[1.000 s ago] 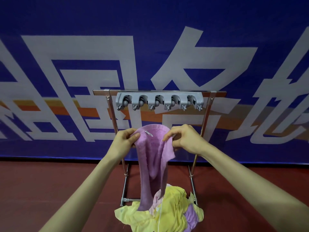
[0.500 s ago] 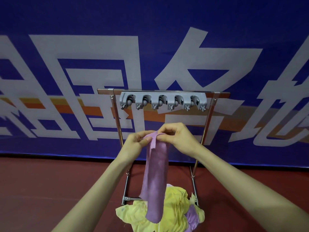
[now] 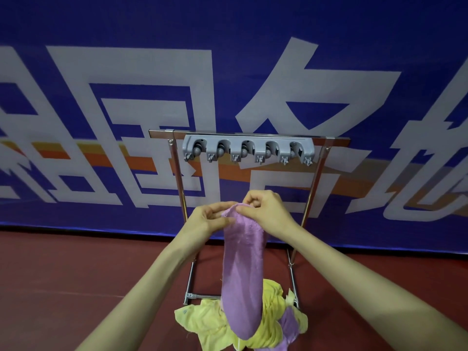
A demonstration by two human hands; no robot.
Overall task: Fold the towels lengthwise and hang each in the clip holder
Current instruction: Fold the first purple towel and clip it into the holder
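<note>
Two hands meet at centre frame: the left hand [image 3: 210,219] and right hand [image 3: 266,211] each pinch the top end of a purple towel [image 3: 243,274], fingers curled on the cloth, knuckles nearly touching. The towel hangs as a narrow strip down to bottom centre.

A sec ago the hands were apart w/ the cloth spread wide between them. They've since closed together and the towel has gone slim, so the lengthwise fold looks done. Hanging it is prob. the next step.

The grey clip holder [image 3: 249,148] sits at upper centre, above the hands and well clear of the towel. Its five slots all look empty, so by this view no towel is hung yet.

The holder is mounted on a chrome stand [image 3: 177,178], whose left upright runs just behind the left hand. At the stand's foot lies a heap of towels [image 3: 210,323], mostly yellow plus another purple one. The strip's lower end overlaps the heap in view; can't tell if they touch.

A blue banner [image 3: 101,72] w/ white characters fills the background, above a red floor [image 3: 76,274]. Nothing visible blocks the path from hands up to the slots.
</note>
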